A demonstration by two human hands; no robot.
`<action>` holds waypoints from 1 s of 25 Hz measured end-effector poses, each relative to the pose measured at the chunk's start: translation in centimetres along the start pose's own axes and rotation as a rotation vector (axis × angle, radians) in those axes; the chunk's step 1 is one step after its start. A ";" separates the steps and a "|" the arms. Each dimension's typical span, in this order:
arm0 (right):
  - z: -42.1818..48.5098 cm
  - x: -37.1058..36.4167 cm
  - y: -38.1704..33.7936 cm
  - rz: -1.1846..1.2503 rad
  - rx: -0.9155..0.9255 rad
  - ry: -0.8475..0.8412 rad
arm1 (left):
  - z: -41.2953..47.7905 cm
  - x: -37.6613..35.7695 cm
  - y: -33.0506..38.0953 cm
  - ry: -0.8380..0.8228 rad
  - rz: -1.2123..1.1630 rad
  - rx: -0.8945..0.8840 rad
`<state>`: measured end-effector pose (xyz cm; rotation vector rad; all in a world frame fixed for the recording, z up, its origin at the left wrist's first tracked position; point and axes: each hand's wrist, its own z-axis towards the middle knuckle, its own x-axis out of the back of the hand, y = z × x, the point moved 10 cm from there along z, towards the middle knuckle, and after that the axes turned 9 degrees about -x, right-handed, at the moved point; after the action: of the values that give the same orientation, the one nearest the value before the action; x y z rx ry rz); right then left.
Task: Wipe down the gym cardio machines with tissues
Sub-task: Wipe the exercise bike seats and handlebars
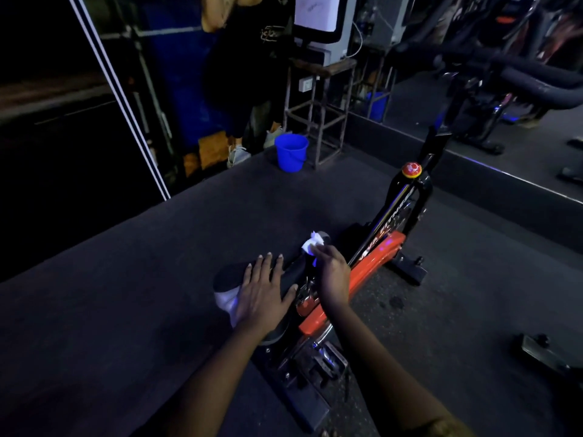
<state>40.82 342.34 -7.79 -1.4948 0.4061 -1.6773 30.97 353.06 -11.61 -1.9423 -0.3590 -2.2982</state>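
As left hand (265,291) presses saddle (230,274), right hand (334,275) pinches tissue (310,244) beyond it

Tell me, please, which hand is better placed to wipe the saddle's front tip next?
Right. The right hand pinches the tissue at that tip, while the left hand lies flat on the saddle.

Dim room w/ dark grey matte floor (126,294); round blue plastic bucket (291,152) on floor just beside rusty open-frame metal stand (328,67); white wall switch (306,84) behind; bkgd person's pale sneakers (238,154) left of bucket
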 end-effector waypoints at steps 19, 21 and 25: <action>-3.3 11.1 3.6 0.080 -0.106 0.147 | 1.8 2.4 3.1 -0.095 -0.369 -0.154; -2.6 14.4 4.9 0.075 -0.153 0.199 | 3.8 3.1 6.0 -0.094 -0.389 -0.220; -0.6 22.1 7.4 -0.007 -0.179 0.293 | 8.6 4.6 13.7 -0.109 -0.389 -0.365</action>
<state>44.17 321.20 1.37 -1.3771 0.7253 -1.9136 41.61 342.28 -4.29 -2.3568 -0.3774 -2.6575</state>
